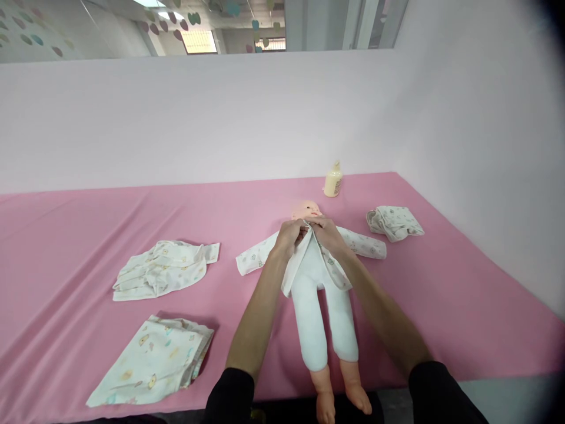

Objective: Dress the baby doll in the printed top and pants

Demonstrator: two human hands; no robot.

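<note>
A baby doll (312,277) with a white cloth body lies on its back, its feet toward me. It wears a white patterned baby shirt (364,244), sleeves spread to both sides and the front parted below the neck. At the collar, my left hand (292,234) pinches one front edge of the shirt. My right hand (324,232) is closed on the other edge, close beside the left. Both hands meet just below the doll's head (306,208), covering its neck. The fastening between my fingers is too small to make out.
Crumpled baby clothes (163,268) and a folded patterned cloth (154,362) lie on the left of the pink sheet (79,235). At the right is another folded garment (394,222). A pale yellow pump bottle (332,180) stands behind the doll, near the white wall (198,118).
</note>
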